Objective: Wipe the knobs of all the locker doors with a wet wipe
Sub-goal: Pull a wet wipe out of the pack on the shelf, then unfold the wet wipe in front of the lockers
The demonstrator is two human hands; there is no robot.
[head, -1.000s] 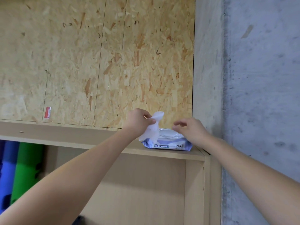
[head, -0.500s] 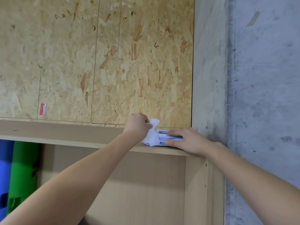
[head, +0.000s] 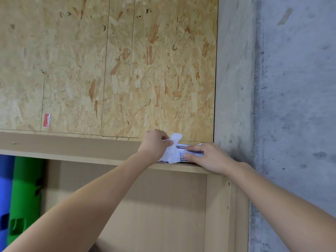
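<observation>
Wipes pack sits at the shelf's front right edge, near the rough concrete wall. Right hand presses it flat-fingered; left hand pinches a crumpled white wet wipe.

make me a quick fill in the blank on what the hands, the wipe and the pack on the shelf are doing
1. The left hand pinches a white ____.
2. The right hand holds down the wipes pack on top of the wooden ____.
3. Below the shelf, at far left, a green roll stands beside a ____ one.

Missing words: wipe; shelf; blue
</observation>
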